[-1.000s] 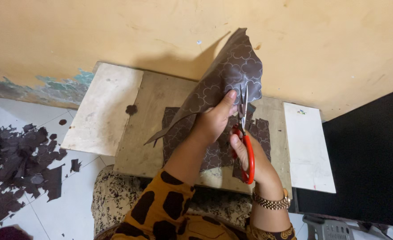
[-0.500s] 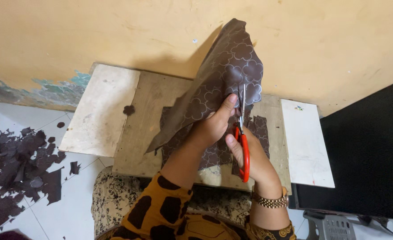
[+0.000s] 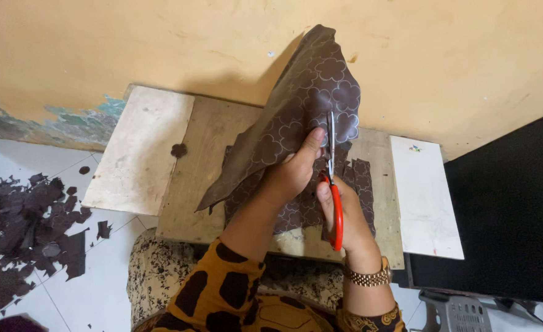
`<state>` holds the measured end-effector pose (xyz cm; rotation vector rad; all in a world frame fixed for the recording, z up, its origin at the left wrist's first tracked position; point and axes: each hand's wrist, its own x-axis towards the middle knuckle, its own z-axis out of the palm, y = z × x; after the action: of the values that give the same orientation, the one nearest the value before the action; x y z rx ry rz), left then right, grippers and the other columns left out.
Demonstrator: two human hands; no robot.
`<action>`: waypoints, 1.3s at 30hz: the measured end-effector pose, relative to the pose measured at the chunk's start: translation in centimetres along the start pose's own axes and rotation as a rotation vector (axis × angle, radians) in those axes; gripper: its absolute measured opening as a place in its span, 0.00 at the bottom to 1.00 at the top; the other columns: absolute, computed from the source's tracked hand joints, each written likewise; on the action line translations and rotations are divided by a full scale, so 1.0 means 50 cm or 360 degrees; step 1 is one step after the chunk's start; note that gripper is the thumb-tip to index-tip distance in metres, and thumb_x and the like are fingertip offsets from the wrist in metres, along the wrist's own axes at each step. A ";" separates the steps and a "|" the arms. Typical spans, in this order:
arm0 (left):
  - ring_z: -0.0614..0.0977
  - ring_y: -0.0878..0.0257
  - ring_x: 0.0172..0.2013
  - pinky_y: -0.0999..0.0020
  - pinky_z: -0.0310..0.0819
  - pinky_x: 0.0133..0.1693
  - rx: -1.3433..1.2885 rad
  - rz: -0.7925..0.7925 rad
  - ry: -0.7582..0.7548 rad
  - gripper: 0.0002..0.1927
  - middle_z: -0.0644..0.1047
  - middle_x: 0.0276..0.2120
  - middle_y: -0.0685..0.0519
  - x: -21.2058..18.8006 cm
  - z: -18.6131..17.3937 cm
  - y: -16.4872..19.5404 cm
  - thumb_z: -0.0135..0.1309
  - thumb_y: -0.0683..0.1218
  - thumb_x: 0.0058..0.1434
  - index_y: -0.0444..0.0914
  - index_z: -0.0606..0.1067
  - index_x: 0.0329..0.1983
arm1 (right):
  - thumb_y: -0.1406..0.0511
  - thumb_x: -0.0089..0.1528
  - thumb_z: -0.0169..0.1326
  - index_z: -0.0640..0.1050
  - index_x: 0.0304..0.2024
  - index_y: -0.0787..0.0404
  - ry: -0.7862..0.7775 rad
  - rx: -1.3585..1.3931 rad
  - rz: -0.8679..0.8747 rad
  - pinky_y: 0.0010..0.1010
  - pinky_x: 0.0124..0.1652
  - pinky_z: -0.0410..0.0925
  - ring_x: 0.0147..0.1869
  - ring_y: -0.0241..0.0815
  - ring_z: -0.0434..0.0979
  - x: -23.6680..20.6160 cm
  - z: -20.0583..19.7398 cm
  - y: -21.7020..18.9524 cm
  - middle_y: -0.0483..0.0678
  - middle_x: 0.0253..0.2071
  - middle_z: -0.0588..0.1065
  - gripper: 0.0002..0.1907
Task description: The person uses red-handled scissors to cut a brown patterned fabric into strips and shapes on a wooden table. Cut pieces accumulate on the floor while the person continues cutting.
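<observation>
Fabric [image 3: 308, 98]: brown sheet with pale scalloped pattern, raised upright over wooden board [image 3: 210, 166], far edge against yellow wall [image 3: 161, 43]; left hand [image 3: 293, 175] pinches sheet's lower right part, thumb on front, fingers clamped on it; right hand [image 3: 342, 212] closed around red handles of scissors [image 3: 331, 178], blades pointing far, nearly together, biting into fabric edge just right of left thumb; more patterned pieces [image 3: 360, 184] flat on board beneath hands; dark scraps [image 3: 25, 227] heaped on tiled floor, near left; gold bracelet [image 3: 365, 278] on right wrist.
</observation>
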<state>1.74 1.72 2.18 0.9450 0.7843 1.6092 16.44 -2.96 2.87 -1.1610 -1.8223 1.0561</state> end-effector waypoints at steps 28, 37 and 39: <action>0.77 0.57 0.56 0.62 0.69 0.58 -0.0384 -0.0369 -0.0205 0.35 0.76 0.54 0.43 -0.014 0.016 0.010 0.41 0.63 0.72 0.29 0.68 0.66 | 0.40 0.66 0.46 0.69 0.29 0.60 -0.0051 0.0553 0.0081 0.24 0.23 0.59 0.23 0.32 0.63 -0.006 0.015 0.018 0.41 0.23 0.65 0.31; 0.70 0.51 0.66 0.61 0.57 0.66 -0.0335 -0.0558 -0.0253 0.49 0.71 0.64 0.36 -0.011 0.013 0.021 0.39 0.72 0.65 0.28 0.60 0.72 | 0.39 0.64 0.47 0.70 0.31 0.61 -0.0051 0.0643 0.0130 0.23 0.21 0.58 0.22 0.31 0.62 -0.002 0.019 0.023 0.41 0.23 0.64 0.32; 0.69 0.52 0.67 0.62 0.56 0.67 -0.0375 -0.0576 -0.0269 0.49 0.70 0.65 0.36 -0.009 0.014 0.021 0.39 0.72 0.65 0.28 0.58 0.72 | 0.39 0.64 0.47 0.70 0.31 0.61 -0.0045 0.0623 0.0132 0.23 0.21 0.58 0.22 0.31 0.62 -0.002 0.018 0.025 0.41 0.23 0.64 0.32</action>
<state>1.93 1.04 3.34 0.7122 0.5940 1.2561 16.09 -2.99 1.37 -0.9927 -1.5073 1.4077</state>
